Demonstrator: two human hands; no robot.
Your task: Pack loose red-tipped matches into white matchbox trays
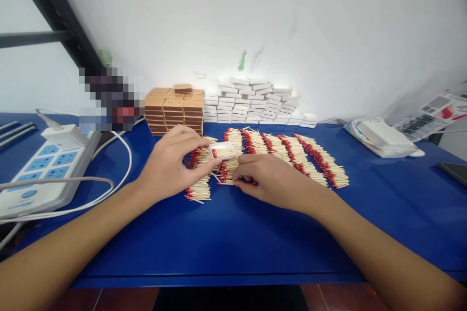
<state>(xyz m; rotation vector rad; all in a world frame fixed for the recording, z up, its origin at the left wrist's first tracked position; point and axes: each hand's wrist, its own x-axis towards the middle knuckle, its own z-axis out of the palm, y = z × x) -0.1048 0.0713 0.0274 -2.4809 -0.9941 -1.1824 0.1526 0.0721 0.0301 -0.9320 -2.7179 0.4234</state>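
Between thumb and fingers, my left hand (175, 160) grips a small white matchbox tray (229, 155) that has some red-tipped matches in it. My right hand (266, 177) is just to the right and nearer to me, its fingertips pinched together low over the loose matches. Whatever sits in that pinch is too small or hidden to name. Rows of matches (323, 160) with red heads lie side by side on the blue table (233, 238), partly covered by both hands.
Brown matchboxes (175, 112) are stacked behind my left hand. Beside them white trays (251, 102) are piled against the wall. A power strip (47, 165) with white cables lies at left. Packets (381, 136) and a dark phone-like object (454, 177) lie at right.
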